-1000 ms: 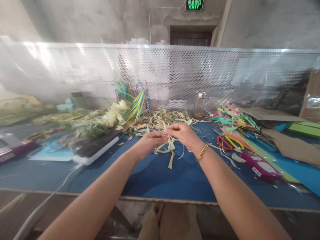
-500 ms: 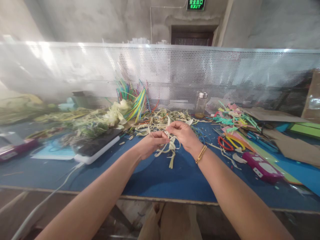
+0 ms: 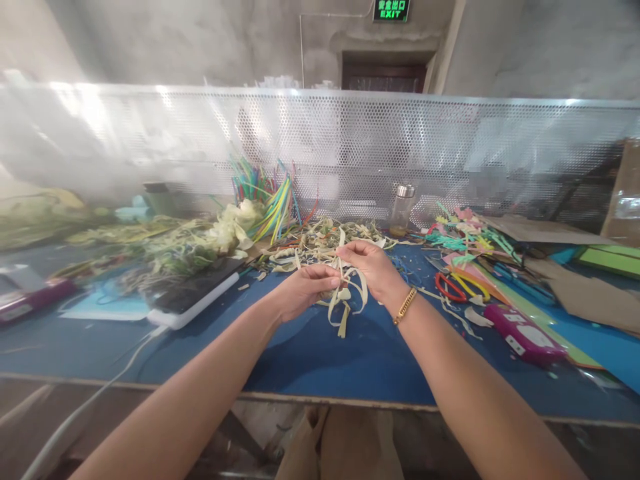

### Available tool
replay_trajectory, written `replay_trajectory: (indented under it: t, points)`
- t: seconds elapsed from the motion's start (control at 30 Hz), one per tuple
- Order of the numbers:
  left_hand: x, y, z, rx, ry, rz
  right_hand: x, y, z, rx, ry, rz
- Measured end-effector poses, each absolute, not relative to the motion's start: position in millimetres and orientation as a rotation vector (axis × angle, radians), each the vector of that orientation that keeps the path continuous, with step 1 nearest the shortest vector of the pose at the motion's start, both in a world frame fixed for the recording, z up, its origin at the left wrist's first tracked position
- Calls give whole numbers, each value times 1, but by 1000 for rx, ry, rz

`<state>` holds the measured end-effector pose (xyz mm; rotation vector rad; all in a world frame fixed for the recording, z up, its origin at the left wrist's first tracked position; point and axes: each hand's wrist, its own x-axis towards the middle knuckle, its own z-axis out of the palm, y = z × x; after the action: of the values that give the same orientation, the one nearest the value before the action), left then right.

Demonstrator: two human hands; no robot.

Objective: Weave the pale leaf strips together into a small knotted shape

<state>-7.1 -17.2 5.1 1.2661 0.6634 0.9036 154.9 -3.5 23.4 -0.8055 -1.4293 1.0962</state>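
Observation:
Pale cream strips [image 3: 363, 293], looped and partly knotted, hang between my two hands above the blue table [image 3: 320, 367]. My left hand [image 3: 309, 289] pinches them from the left, thumb and fingers closed together. From the right, my right hand [image 3: 367, 265] pinches the same strips a little higher, with one end sticking up past the fingertips. Loops and a short tail dangle below the fingers. The exact spot where the strips cross is partly hidden by my fingertips. Behind the hands lies a heap of similar cream strips [image 3: 345, 230].
Red-and-yellow-handled scissors [image 3: 453, 287] and a purple box [image 3: 525, 335] lie at right beside coloured paper sheets [image 3: 607, 347]. A lidded glass bottle [image 3: 401, 212] stands at the back. Left are a dark tray [image 3: 200, 293], a white cable [image 3: 115, 387] and colourful stems [image 3: 275, 200].
The strips below my fingers have opened into wider loops, one swinging out to the right. Both hands keep their pinch and have shifted only slightly.

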Motion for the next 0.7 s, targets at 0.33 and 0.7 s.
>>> replay_trajectory:
  t: [0.33, 0.7]
  points:
    - [-8, -8, 8, 1084, 620, 1135, 165, -7, 33, -953, -1389, 451]
    - [-7, -5, 6, 1011, 604, 1258, 152, -18, 30, -1096, -2000, 14]
